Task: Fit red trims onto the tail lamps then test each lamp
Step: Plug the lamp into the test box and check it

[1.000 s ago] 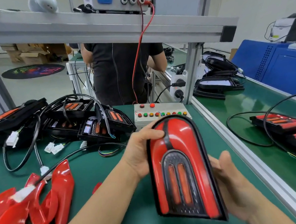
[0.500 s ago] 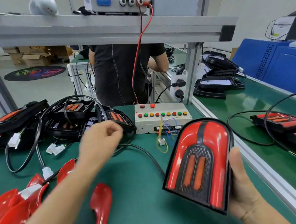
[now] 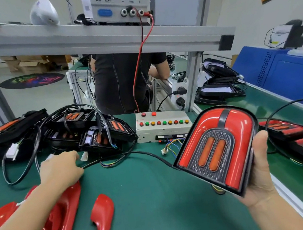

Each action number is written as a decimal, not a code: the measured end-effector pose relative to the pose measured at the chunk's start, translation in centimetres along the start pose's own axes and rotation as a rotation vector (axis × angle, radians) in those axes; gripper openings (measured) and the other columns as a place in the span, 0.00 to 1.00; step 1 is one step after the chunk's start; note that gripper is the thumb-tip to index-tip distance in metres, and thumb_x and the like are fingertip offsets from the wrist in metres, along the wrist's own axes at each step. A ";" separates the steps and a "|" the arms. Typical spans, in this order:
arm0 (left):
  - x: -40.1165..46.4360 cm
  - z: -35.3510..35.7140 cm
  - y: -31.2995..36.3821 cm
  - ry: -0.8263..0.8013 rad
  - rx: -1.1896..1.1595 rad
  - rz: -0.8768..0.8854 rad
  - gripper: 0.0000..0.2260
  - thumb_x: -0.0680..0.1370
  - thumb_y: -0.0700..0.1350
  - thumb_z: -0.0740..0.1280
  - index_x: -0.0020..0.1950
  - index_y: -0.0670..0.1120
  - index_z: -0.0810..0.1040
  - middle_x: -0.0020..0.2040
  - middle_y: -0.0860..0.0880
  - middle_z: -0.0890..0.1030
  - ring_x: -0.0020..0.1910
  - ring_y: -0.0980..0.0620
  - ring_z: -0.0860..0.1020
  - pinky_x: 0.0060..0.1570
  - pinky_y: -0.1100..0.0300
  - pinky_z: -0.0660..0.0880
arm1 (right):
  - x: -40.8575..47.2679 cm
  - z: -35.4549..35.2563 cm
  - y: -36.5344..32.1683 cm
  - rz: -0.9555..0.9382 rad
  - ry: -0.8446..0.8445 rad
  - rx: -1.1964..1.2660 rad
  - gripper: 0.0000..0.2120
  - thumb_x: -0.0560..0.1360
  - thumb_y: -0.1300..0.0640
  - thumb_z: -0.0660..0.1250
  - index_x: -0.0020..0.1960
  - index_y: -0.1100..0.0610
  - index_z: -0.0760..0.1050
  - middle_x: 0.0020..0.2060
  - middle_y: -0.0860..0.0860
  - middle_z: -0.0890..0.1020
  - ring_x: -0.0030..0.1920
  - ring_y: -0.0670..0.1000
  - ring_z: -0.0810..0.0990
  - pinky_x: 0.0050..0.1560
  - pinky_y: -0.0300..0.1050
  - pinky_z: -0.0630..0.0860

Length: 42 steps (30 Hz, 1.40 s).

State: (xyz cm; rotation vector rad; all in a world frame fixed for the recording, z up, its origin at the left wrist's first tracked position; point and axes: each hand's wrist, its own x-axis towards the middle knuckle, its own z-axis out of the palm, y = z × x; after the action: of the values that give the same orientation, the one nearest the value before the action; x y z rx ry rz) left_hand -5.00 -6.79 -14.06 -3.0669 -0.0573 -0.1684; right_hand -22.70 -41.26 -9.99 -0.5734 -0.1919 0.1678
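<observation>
- Tail lamp with red trim already on, held up off the green bench at right, face tilted toward the camera; likely so the lit segments can be seen during the test.
- Right hand wraps the lamp's right edge from behind, thumb on the rim, fingers hidden behind the housing; grip keeps the lens face uncovered.
- Lamp's black cable trails left across the bench to the left hand, which is down on the bench at the cable's end, fingers curled over it. Looks like a pinch on the lead, probably fetching the plug for testing; the plug itself is hidden, so what exactly it grips I cannot tell.
- Test box with coloured buttons sits just behind, loose coloured wires and a white connector hanging at its front, near the lamp; handy for plugging in.
- Spare red trims lie at near left, beside the left forearm, within easy reach for later units.
- Untrimmed black lamps piled at back left; finished red ones at right, so work appears to flow left to right.
</observation>
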 end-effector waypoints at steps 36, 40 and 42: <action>0.5 -0.9 -0.4 -0.120 -0.258 0.188 0.02 0.69 0.46 0.72 0.38 0.54 0.82 0.36 0.54 0.80 0.45 0.50 0.80 0.51 0.58 0.72 | 3.1 1.4 -7.4 -0.577 0.557 -0.173 0.37 0.70 0.26 0.58 0.63 0.55 0.74 0.55 0.57 0.84 0.54 0.59 0.84 0.45 0.60 0.81; 0.8 -1.4 -1.4 -0.113 -0.358 0.246 0.10 0.68 0.45 0.75 0.34 0.60 0.80 0.33 0.58 0.82 0.41 0.54 0.81 0.44 0.59 0.74 | 3.5 1.4 -8.3 -0.594 0.576 -0.165 0.37 0.70 0.26 0.58 0.63 0.55 0.74 0.54 0.57 0.84 0.52 0.59 0.84 0.46 0.59 0.82; 1.0 -1.6 -1.7 -0.094 -0.374 0.278 0.14 0.68 0.45 0.75 0.29 0.62 0.77 0.27 0.62 0.79 0.35 0.58 0.79 0.39 0.60 0.74 | 3.8 1.7 -9.1 -0.600 0.579 -0.151 0.36 0.70 0.25 0.58 0.62 0.54 0.75 0.53 0.57 0.85 0.52 0.60 0.84 0.47 0.61 0.81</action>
State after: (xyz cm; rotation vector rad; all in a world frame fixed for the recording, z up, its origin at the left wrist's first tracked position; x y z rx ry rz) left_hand -4.28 -5.14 -12.24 -3.4028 0.4431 -0.0182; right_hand -18.41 -47.08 -3.09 -0.6683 0.1925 -0.5959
